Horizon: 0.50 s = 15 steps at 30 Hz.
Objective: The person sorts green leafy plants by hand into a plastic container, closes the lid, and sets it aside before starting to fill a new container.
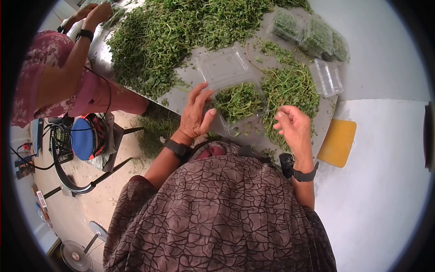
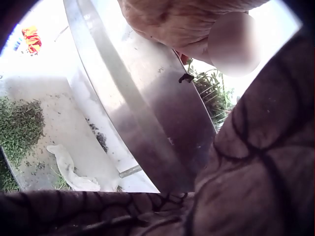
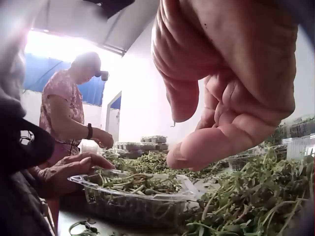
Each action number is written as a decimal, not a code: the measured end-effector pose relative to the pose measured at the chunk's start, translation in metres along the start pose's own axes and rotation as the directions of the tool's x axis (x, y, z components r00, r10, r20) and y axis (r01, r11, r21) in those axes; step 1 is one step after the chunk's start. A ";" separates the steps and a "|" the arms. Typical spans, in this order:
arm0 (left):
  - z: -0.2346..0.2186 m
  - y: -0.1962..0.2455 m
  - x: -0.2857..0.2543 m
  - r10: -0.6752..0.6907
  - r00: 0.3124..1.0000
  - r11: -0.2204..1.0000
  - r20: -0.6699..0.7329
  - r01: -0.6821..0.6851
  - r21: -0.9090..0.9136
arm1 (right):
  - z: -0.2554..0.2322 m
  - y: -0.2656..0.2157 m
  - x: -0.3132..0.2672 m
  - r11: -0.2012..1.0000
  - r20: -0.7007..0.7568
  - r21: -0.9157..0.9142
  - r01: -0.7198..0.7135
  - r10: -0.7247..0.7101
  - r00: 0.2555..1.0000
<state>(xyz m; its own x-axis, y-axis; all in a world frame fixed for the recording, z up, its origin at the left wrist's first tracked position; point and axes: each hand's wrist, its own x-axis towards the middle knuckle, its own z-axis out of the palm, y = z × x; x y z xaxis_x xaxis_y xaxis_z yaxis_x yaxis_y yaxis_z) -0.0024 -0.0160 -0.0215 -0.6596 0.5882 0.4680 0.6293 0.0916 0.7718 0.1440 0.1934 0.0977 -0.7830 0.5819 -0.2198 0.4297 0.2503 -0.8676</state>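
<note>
A clear plastic clamshell box (image 3: 133,195) filled with green leafy stems (image 1: 239,102) sits at the table's near edge, its lid (image 1: 223,65) folded back away from the body. My left hand (image 1: 195,115) is at the box's left side, fingers relaxed and spread, with fingertips close by the rim. Over a loose heap of greens (image 1: 290,86) to the right of the box, my right hand (image 1: 297,131) hovers with loosely bent fingers. A tiny pale scrap shows by one fingertip in the right wrist view; otherwise nothing is between those fingers.
A large mound of greens (image 1: 167,31) covers the table's far side. Filled boxes (image 1: 317,36) stand at the back right, near an empty clear box (image 1: 327,78). Another person (image 3: 66,98) works at the left. A yellow board (image 1: 337,143) lies beyond the table's right edge.
</note>
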 end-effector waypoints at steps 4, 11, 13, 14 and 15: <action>0.000 -0.002 -0.001 -0.022 1.000 1.000 -0.021 0.022 0.007 | -0.016 0.034 -0.004 0.954 -0.139 -0.298 0.023 -0.067 0.988; 0.006 -0.001 0.001 0.013 0.998 0.997 -0.060 -0.009 0.074 | -0.031 0.054 -0.025 0.721 -0.173 -0.691 -0.051 -0.096 0.980; 0.005 0.001 0.002 0.002 0.998 0.995 -0.067 0.005 0.097 | -0.030 0.056 -0.025 0.716 -0.181 -0.695 -0.055 -0.101 0.978; 0.005 0.000 0.001 0.005 0.998 0.994 -0.063 0.002 0.109 | -0.029 0.060 -0.023 0.670 -0.158 -0.741 -0.047 -0.105 0.982; 0.005 0.000 0.001 0.011 0.998 0.994 -0.060 -0.004 0.110 | -0.028 0.066 -0.021 0.622 -0.136 -0.782 -0.040 -0.108 0.985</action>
<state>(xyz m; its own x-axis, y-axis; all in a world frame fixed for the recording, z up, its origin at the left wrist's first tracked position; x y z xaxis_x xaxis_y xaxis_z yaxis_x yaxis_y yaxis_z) -0.0009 -0.0112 -0.0226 -0.6761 0.5401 0.5011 0.6733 0.1768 0.7179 0.2017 0.2195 0.0576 -0.7564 0.6511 -0.0624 0.6501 0.7378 -0.1817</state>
